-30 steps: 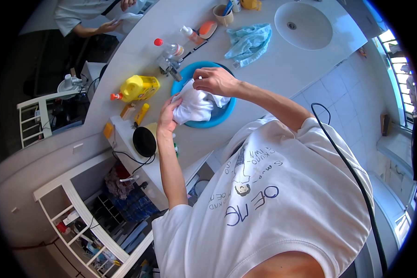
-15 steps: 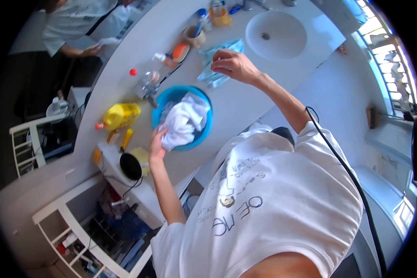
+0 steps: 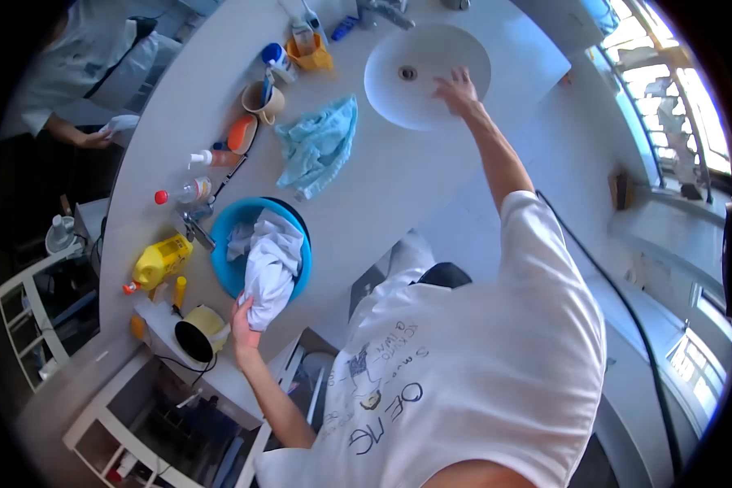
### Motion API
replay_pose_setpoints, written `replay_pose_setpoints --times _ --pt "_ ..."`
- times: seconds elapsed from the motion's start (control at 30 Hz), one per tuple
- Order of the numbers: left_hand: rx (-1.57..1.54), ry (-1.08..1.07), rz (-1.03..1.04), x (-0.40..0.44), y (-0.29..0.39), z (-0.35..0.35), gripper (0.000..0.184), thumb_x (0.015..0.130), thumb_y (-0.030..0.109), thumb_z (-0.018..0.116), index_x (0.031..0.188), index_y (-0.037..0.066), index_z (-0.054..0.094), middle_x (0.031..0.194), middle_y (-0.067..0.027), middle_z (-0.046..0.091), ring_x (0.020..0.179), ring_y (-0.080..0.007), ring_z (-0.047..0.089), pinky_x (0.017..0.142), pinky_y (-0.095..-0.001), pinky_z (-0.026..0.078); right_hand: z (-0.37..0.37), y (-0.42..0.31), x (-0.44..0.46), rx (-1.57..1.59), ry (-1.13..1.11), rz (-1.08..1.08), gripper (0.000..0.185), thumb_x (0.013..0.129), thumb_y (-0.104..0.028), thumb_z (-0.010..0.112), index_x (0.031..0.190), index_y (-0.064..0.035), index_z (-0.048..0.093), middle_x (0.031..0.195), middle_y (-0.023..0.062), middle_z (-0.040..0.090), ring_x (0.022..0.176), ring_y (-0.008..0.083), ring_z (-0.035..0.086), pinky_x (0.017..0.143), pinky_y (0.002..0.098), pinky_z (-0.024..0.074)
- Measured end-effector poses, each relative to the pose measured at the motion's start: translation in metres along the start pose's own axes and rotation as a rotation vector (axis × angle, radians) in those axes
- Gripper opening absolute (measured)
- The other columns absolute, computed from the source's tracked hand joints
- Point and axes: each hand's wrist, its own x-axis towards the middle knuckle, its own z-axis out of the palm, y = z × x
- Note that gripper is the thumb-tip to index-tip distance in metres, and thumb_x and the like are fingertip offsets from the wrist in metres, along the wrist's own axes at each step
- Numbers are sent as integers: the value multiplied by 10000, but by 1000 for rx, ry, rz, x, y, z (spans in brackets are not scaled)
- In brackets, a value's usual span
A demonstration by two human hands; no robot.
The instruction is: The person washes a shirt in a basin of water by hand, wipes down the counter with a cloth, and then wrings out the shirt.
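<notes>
A bundled white cloth lies in the blue basin, its lower end hanging over the rim nearest me. My left hand grips that end, thumb and fingers closed on the fabric. Over the white round sink, my right hand is stretched out with its fingers apart, holding nothing. A crumpled light-blue towel rests on the counter between basin and sink. Beside the basin's far left rim is a metal tap.
Along the mirror side stand a yellow bottle, a red-capped clear bottle, a pump bottle, an orange brush, a mug and a yellow holder. A pale yellow pot sits left of my left hand.
My right hand has moved from above the light-blue towel to over the sink, and its fingers have spread. The white cloth has been drawn toward my left hand. The view has shifted.
</notes>
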Motion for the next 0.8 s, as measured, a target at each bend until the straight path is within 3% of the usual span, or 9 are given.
replay_pose_setpoints --times 0.07,0.1,0.17,0.2,0.33,0.5,0.6,0.7,0.8 --pt "104 144 65 0 7 3 452 880 86 508 1297 -70 435 1268 -180 522 1145 -265 536 998 -365 396 -6 15 -7 171 354 -232 406 831 -229 689 1225 -198 593 1271 81 555 1133 247 547 938 404 434" --pt "75 151 82 8 5 9 452 880 86 508 1297 -70 435 1268 -180 522 1145 -265 536 998 -365 396 -13 16 7 164 368 -263 406 831 -229 689 1225 -198 593 1271 81 555 1133 247 547 938 404 434" --pt "0 88 31 -4 -2 1 444 878 86 509 1288 -73 445 1268 -177 523 1149 -268 532 999 -360 393 -6 24 -9 752 238 -199 361 760 -212 728 1117 -198 672 1122 100 645 1045 315 589 886 434 476" --pt "2 128 29 -7 -4 0 445 875 78 511 1286 -78 441 1263 -174 526 1146 -272 533 995 -357 399 -30 9 -30 1033 112 -156 343 760 -269 751 1085 -174 696 1064 78 667 996 261 603 871 390 484" --pt "-50 82 79 -5 -1 3 448 875 82 517 1286 -77 439 1263 -174 527 1147 -269 533 988 -356 405 -48 -15 -59 1266 -76 -291 397 863 -255 673 1184 -30 616 1131 73 627 995 153 578 855 278 472" --pt "-83 49 92 -5 0 -11 460 880 109 529 1301 -52 438 1259 -160 533 1149 -258 531 981 -353 406 -63 -46 -92 1610 -260 -380 388 894 -251 628 1227 -57 581 1209 94 586 1043 162 566 918 298 473" --pt "-89 17 111 -4 0 -23 462 881 120 529 1303 -46 441 1254 -157 537 1146 -253 532 980 -347 405 -78 -64 -114 1994 -576 -514 386 859 -306 657 1170 -80 619 1261 89 545 1110 189 529 968 339 446" --pt "-88 -26 127 -2 -1 -30 463 879 125 530 1302 -42 444 1248 -154 542 1145 -251 533 978 -342 406 -88 -82 -133 2083 -681 -745 350 853 -301 668 1141 -106 635 1246 90 550 1124 197 512 961 336 441" --pt "-94 -58 131 -3 -10 -36 456 869 119 542 1290 -38 461 1248 -153 534 1135 -243 529 966 -331 409 -100 -101 -156 2087 -713 -814 297 849 -298 673 1090 -125 648 1234 78 555 1119 198 501 954 342 427"
